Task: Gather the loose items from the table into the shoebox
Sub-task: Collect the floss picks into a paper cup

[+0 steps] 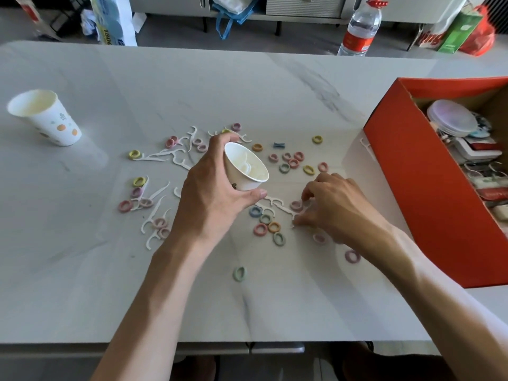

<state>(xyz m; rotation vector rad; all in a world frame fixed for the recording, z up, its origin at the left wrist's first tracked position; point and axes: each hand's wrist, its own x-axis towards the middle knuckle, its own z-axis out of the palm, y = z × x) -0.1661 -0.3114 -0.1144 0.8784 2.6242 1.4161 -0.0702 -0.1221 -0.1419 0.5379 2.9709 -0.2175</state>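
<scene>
**Item 1, left hand** point(217, 204): I logged it raised over the desk point(192, 78). Its fingers and thumb were curled round a paper cup point(246, 167), whose mouth tilted toward the other hand. White picks lay inside.

**Item 2, right hand** point(338, 207): It was low on the desk. Thumb and forefinger appeared pinched on the end of a floss pick point(280, 206), which lay flat just beside a pink hair tie point(295, 205).

**Item 3, loose stock:** Hair ties point(268, 228) and further picks were scattered across mid-desk. The shoebox point(412, 188) stood open at the right, part filled.

**Item 4, second cup** point(46, 116): It stood upright at far left, well apart.

**Handling note:** I judged the pick thin and flush to the surface. The best lift was to tip one end up with a nail before closing on it. Release should come only once the pick is past the cup rim. I reckoned the cup belonged close beside the picking hand, tilted no further, lest its contents spill.
</scene>
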